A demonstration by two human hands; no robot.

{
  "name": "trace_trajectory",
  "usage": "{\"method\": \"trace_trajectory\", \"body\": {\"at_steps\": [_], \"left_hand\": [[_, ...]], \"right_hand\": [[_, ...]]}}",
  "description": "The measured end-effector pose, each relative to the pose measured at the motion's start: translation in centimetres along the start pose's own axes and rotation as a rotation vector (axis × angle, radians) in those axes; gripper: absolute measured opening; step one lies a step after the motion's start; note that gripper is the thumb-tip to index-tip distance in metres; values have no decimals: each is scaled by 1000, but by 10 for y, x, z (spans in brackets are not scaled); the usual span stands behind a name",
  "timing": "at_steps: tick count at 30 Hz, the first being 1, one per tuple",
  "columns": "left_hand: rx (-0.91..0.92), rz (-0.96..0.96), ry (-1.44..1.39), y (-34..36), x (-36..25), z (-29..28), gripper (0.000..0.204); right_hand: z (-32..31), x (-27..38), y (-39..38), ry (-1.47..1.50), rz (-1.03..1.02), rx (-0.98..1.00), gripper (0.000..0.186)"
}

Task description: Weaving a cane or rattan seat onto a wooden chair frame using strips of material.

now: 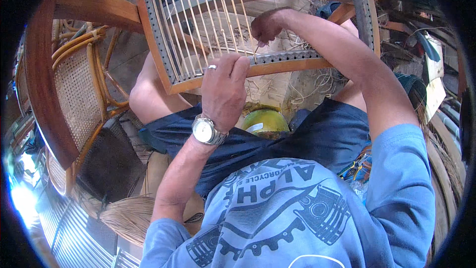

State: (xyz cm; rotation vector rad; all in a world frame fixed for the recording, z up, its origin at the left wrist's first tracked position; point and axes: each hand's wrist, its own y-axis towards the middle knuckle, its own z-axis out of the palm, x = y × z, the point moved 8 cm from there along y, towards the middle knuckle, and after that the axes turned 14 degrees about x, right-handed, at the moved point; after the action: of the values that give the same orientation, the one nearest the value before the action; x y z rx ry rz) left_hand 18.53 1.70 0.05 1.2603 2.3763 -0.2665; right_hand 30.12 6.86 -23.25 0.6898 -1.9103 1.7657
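Observation:
A wooden seat frame [296,65] with rows of holes along its edges hangs over my lap, strung with parallel pale cane strands [208,20]. My left hand [224,84], wearing a ring and a steel watch, is curled over the frame's near rail, its fingertips partly hidden. Inside the frame, just above that rail, my right hand [267,29] pinches a thin cane strand [255,50] that runs down toward the holes.
Rattan chairs [79,89] stand at the left beside a curved dark wooden piece [44,84]. A bundle of long cane [126,213] lies low left. Between my legs is a yellow container [263,121]. Loose strands [317,84] litter the ground; assorted scrap crowds the right.

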Motion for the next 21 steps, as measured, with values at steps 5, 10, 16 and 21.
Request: {"method": "trace_trajectory", "body": {"at_steps": [5,10,16,21], "left_hand": [[171,-47,117,8,-5,4,18],[225,-41,-2,13,1,0,10],[213,-6,-188,10,9,-1,7],[129,1,-200,4,9,-5,6]], "right_hand": [[1,2,-6,-3,44,-13,28],[-3,1,-56,-137,247,-233,29],[37,53,-219,-264,236,-857,18],[122,104,-334,1,442,-922,18]]}}
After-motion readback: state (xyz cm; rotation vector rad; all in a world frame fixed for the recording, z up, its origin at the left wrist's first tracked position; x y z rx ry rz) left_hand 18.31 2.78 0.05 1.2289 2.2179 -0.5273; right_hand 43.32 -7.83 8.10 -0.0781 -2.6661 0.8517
